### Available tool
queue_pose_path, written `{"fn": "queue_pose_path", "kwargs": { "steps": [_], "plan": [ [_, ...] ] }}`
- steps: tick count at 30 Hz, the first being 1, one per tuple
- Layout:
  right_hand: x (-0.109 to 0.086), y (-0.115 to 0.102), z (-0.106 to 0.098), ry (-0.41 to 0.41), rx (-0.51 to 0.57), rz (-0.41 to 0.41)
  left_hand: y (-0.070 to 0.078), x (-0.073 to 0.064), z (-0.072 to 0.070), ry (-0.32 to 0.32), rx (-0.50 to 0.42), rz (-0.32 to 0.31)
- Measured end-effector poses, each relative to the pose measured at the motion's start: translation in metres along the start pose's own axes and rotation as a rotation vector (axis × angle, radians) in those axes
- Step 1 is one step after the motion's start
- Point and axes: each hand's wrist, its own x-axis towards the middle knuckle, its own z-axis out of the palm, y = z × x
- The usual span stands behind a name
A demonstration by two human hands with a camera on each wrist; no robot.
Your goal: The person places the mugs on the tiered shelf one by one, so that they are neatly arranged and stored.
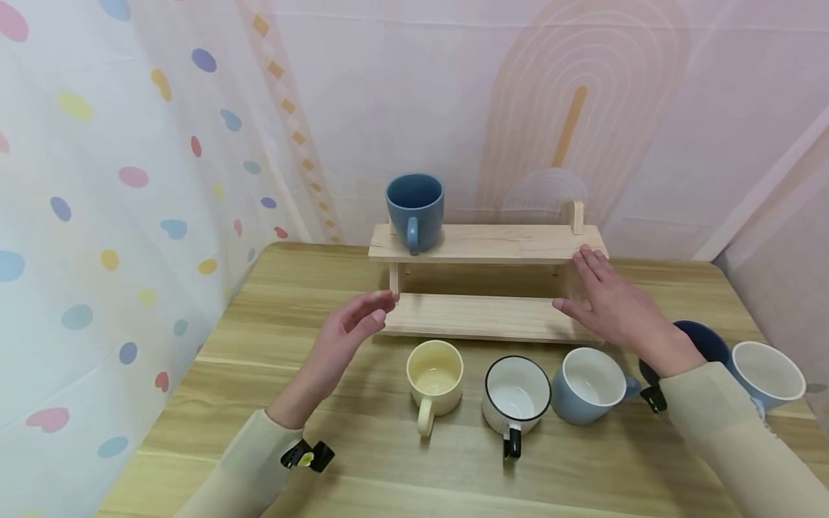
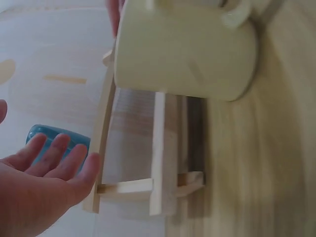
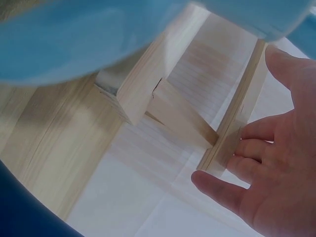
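A two-tier wooden shelf (image 1: 492,244) stands at the back of the table, with a blue mug (image 1: 416,216) on the left of its top board. My left hand (image 1: 346,331) is by the shelf's left end, fingers loosely extended and holding nothing; whether it touches the wood I cannot tell. My right hand (image 1: 615,302) lies at the shelf's right end, its fingertips at the top board's front edge. In the right wrist view the fingers (image 3: 254,148) reach to that board's edge. In front stand a yellow mug (image 1: 435,381), a white mug (image 1: 516,392) with black rim and a light blue mug (image 1: 589,385).
A dark navy mug (image 1: 704,342) is partly hidden behind the right wrist, with another white-and-blue mug (image 1: 767,374) at the far right. Patterned curtains (image 1: 414,86) hang behind and to the left of the wood-grain table (image 1: 272,302).
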Motion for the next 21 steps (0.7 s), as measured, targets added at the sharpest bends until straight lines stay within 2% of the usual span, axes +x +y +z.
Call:
{"fn": "queue_pose_path", "kwargs": {
  "steps": [8,13,21],
  "plan": [
    [-0.001,0.001,-0.002,-0.003,-0.006,0.0,-0.01,-0.022,-0.004,-0.088,0.055,-0.023],
    [-0.002,0.003,-0.001,-0.002,-0.017,-0.004,-0.021,-0.033,-0.005,-0.125,0.049,-0.021],
    [-0.001,0.005,0.0,0.009,-0.016,-0.007,-0.037,-0.046,-0.007,-0.246,0.071,-0.086]
  ]
}}
